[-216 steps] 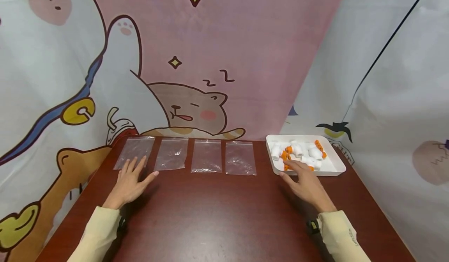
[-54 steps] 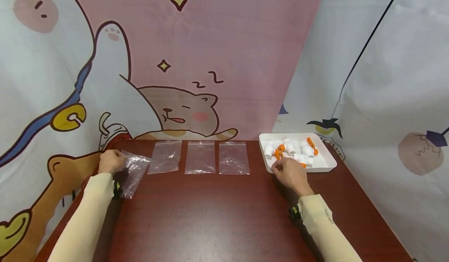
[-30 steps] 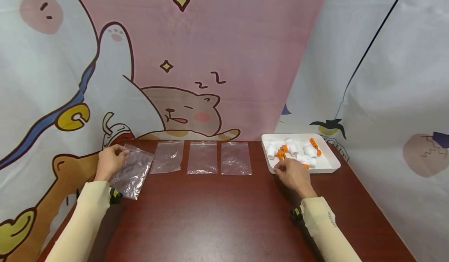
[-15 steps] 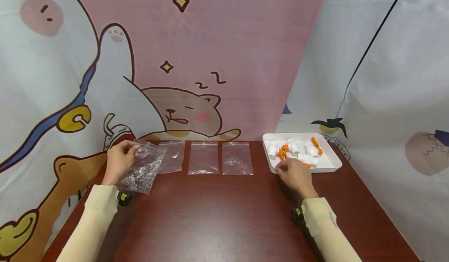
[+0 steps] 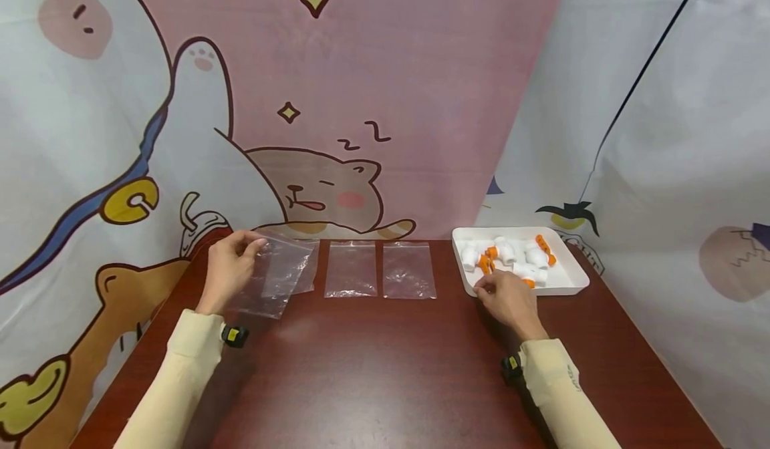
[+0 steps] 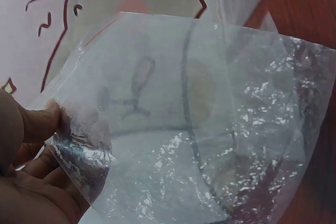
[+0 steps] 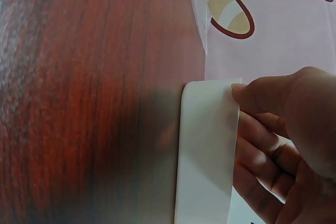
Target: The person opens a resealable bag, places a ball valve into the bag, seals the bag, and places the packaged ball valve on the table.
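Note:
My left hand [image 5: 230, 268] pinches a clear zip-lock bag [image 5: 278, 282] near its upper left corner, thumb against the film. The bag hangs tilted above the table and overlaps another zip-lock bag [image 5: 308, 280] in the head view. In the left wrist view, the raised bag [image 6: 152, 177] looks wrinkled and shiny, and the backdrop shows through it. My right hand [image 5: 511, 305] grips the front left rim of a white tray [image 5: 565, 282]. In the right wrist view, the thumb lies at the rim of the tray wall [image 7: 207, 150], with the other fingers curled inside.
Two more zip-lock bags [image 5: 351, 272] lie flat in a row along the table's back. Inside the tray are several white rounded plastic pieces [image 5: 472, 256] and orange pieces [image 5: 543, 245]. A printed cloth backdrop [image 5: 421, 101] rises behind the brown table [image 5: 373, 369].
My left hand has picked up the leftmost bag and carried it rightward, over the neighbouring bag. The right hand, earlier spread over the tray, now grips its rim; the tray stays put.

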Motion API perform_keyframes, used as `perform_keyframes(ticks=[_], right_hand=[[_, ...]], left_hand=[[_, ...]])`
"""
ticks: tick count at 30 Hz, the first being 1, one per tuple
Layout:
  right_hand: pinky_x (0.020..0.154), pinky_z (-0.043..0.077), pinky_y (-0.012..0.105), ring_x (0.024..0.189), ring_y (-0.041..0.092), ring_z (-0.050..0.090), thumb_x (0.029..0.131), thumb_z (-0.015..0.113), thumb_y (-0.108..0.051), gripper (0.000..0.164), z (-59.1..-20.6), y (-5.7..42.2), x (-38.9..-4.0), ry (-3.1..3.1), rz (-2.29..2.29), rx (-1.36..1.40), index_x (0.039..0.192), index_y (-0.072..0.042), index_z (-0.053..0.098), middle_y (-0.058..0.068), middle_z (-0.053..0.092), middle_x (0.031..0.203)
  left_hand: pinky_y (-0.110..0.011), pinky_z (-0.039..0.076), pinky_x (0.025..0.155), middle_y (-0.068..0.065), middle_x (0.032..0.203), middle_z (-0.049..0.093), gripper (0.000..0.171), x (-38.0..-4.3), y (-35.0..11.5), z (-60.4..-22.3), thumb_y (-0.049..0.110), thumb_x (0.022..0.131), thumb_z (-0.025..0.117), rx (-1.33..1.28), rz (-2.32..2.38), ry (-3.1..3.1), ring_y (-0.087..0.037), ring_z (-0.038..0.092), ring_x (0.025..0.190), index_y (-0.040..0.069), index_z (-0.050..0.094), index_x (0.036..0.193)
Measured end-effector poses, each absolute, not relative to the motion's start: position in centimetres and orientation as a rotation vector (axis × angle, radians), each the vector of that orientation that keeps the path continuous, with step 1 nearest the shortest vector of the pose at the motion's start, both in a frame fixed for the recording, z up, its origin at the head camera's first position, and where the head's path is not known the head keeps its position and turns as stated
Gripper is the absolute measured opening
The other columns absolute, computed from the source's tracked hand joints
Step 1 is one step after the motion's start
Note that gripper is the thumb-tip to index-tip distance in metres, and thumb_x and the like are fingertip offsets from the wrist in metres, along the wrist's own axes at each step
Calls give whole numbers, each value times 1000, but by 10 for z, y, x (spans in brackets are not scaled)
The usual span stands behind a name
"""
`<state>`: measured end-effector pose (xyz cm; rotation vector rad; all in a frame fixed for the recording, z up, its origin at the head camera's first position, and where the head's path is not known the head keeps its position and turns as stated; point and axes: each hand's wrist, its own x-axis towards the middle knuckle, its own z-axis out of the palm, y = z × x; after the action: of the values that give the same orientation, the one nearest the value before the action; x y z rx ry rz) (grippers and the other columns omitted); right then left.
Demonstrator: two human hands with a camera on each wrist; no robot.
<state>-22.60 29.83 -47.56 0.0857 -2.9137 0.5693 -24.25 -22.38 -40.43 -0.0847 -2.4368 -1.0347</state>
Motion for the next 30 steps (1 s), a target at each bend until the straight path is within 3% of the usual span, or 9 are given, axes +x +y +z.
perform_keyframes(ticks=[5, 12, 17, 26, 30], right_hand=[[60, 47, 37, 83, 26, 65, 90, 73, -26, 10, -477, 299, -224, -2899, 565, 79, 91, -20, 81, 3, 74, 96], [60, 48, 40, 84, 28, 68, 90, 72, -24, 9, -480, 300, -221, -2854, 560, 79, 89, -21, 80, 3, 75, 97], [59, 47, 41, 85, 28, 69, 89, 73, -24, 8, -481, 299, -220, -2838, 563, 76, 87, -22, 80, 3, 75, 96], [60, 47, 39, 84, 27, 67, 89, 75, -24, 7, -482, 296, -221, -2854, 560, 82, 87, -22, 81, -1, 71, 90], [64, 50, 43, 90, 29, 67, 89, 74, -24, 7, -480, 296, -221, -2849, 563, 86, 88, -21, 81, 0, 72, 93]], left_hand=[[-21, 45, 56, -14, 83, 71, 15, -241, -208, -402, 18, 101, 67, -113, -1102, -2415, -18, 58, 67, 4, 73, 101], [-32, 61, 60, -19, 82, 72, 14, -239, -186, -400, 17, 100, 67, -169, -1311, -2356, -30, 70, 70, 4, 72, 100], [-32, 60, 59, -21, 83, 72, 14, -235, -169, -400, 17, 100, 68, -171, -1379, -2330, -25, 69, 68, 3, 73, 100], [-24, 54, 58, -20, 83, 72, 13, -230, -140, -405, 15, 98, 70, -244, -1457, -2325, -31, 69, 68, 3, 75, 99], [-25, 54, 56, -19, 84, 73, 14, -227, -127, -406, 18, 98, 69, -269, -1512, -2338, -28, 69, 68, 6, 75, 100]])
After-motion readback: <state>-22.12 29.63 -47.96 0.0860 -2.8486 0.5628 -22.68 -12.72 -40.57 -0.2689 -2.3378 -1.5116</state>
